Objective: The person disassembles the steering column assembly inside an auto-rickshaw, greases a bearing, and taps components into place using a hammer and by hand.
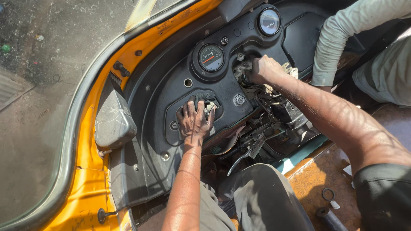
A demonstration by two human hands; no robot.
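Observation:
My left hand (194, 119) presses against an opening in the black dashboard panel (158, 98), fingers closed over a dark cloth-like bundle with pale wires (209, 107). My right hand (263, 69) is closed around a dark part at the steering column (245, 79), just right of the round speedometer gauge (211, 57). A second round gauge (269, 21) sits higher up. Exposed wiring and a metal lever (250, 152) hang below the panel.
The yellow vehicle body (92, 171) frames the dashboard on the left, with a windshield (38, 94) beyond. Another person's grey sleeve (338, 42) reaches in at the upper right. A rubber ring (328, 194) and a dark cylinder (329, 218) lie on the brown floor.

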